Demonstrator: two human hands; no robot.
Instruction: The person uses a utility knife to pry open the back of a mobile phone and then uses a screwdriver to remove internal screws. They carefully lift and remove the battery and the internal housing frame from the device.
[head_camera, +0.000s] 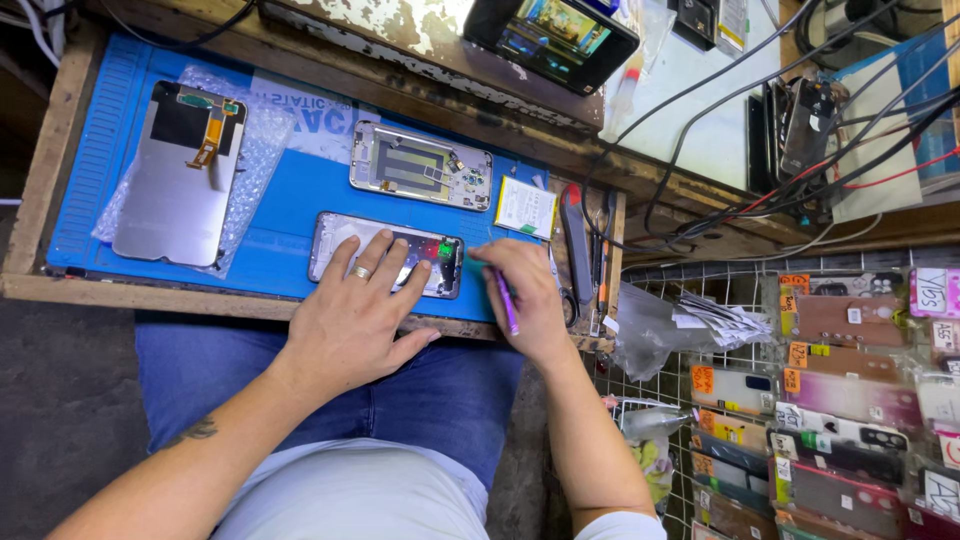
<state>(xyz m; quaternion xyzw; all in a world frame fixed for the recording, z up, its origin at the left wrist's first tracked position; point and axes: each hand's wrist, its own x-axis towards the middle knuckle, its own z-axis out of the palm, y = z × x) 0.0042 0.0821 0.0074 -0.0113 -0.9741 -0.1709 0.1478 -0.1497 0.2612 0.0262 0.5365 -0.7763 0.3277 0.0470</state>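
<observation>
I'm looking down on a blue mat (290, 215) on a wooden bench, and both hands are on the opened phone (386, 254) at its front edge. The left hand (350, 320) lies flat across the phone, fingers spread, ring showing — pressing down, not wrapped around anything. The right hand (528, 300) is pinched shut on a thin purple tool (506, 303), its upper end at the phone's right end; the tip itself I can't make out.

What could go wrong, as I judge it: the phone sits close to the bench lip, so a hard push from the tool could skid it toward the lap if the left palm eases off. If the tool digs in at a steep angle, it could slip and nick whatever is under it, or jab the left fingertips just beside it.

The phone itself lies flat, long side along the bench edge, back open, pale frame around darker insides with a small green and red patch near the right end. Most of it is hidden under the left hand.

Behind it lies a 2nd opened phone (421, 166), apart from the first. At far left a screen panel (180, 172) rests face down on bubble wrap (252, 160). A small pale-yellow square part (526, 207) and a few hand tools (580, 245) sit at the mat's right edge.
</observation>
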